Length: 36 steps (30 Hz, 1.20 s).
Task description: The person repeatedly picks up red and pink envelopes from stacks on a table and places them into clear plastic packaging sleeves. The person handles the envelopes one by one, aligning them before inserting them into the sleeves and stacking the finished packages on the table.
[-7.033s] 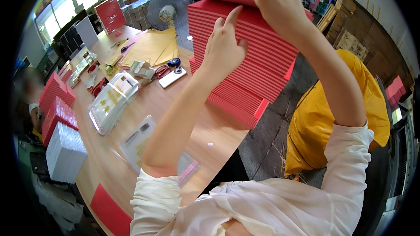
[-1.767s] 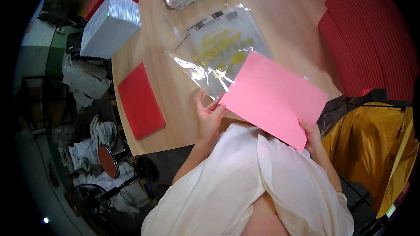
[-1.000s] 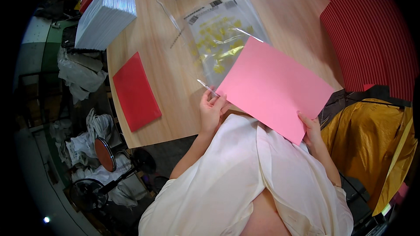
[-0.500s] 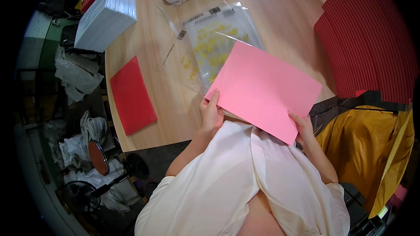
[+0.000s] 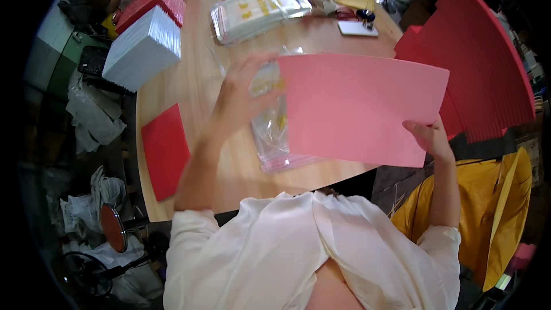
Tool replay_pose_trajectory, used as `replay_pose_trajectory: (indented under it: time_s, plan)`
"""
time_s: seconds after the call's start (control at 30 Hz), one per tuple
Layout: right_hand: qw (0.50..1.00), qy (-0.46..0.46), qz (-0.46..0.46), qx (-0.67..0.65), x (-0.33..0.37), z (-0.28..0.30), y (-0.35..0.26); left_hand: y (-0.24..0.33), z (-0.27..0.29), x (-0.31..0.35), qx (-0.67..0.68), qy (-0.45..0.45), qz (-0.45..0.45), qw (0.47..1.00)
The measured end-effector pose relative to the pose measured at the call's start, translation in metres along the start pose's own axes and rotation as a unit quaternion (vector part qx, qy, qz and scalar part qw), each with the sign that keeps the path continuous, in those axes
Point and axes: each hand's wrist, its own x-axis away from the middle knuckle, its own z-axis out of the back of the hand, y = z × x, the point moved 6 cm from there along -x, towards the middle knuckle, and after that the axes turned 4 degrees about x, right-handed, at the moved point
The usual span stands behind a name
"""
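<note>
My right hand (image 5: pixel 431 136) grips a flat pink sheet (image 5: pixel 361 109) by its lower right edge, thumb on top, and holds it up over the table. Off the sheet's left edge, my left hand (image 5: pixel 244 89) is raised with thumb and fingers apart and nothing visible between them; it is slightly blurred. Under both lie clear plastic bags (image 5: pixel 268 140) with yellow print, partly hidden by the sheet and my left hand. A red sheet (image 5: pixel 166 152) lies flat at the table's left, beside my left forearm.
Stacks of white (image 5: pixel 143 49) and red folders (image 5: pixel 166 3) stand at the far left. A bundle of clear bags (image 5: pixel 261 11) lies at the back, a white phone (image 5: pixel 357 28) right of it. Many red sheets (image 5: pixel 476 74) are piled at right, near a yellow cloth (image 5: pixel 488 206).
My left hand has let go of the pink sheet and moved up and left. The sheet has turned nearly level and shifted right in my right hand. The view now takes in more of the table's back.
</note>
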Motion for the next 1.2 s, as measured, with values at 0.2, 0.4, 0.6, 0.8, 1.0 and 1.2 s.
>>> replay_pose_trajectory:
  time_s: [0.2,0.4,0.6,0.8,1.0,1.2]
  plan:
    - [0.94,-0.127,0.153,0.279,-0.054,-0.008,-0.137,0.011,-0.005,-0.089,0.133,-0.316,0.028,0.939]
    - [0.807,-0.225,0.153,0.525,-0.093,-0.025,-0.249,0.018,-0.005,-0.096,0.175,-0.216,0.11,0.954]
    - [0.933,-0.241,0.262,-0.052,-0.075,-0.017,-0.257,0.013,0.006,-0.094,0.328,-0.002,0.024,0.944]
    - [0.972,0.003,0.229,0.049,-0.082,-0.056,-0.103,0.025,0.006,-0.096,0.358,0.153,-0.023,0.921]
    - [0.947,0.066,0.288,0.126,-0.088,-0.058,-0.105,0.025,0.002,-0.096,0.345,0.136,-0.022,0.928]
    - [0.944,0.074,0.304,0.107,-0.088,-0.05,-0.107,0.024,-0.002,-0.103,0.359,0.135,0.017,0.923]
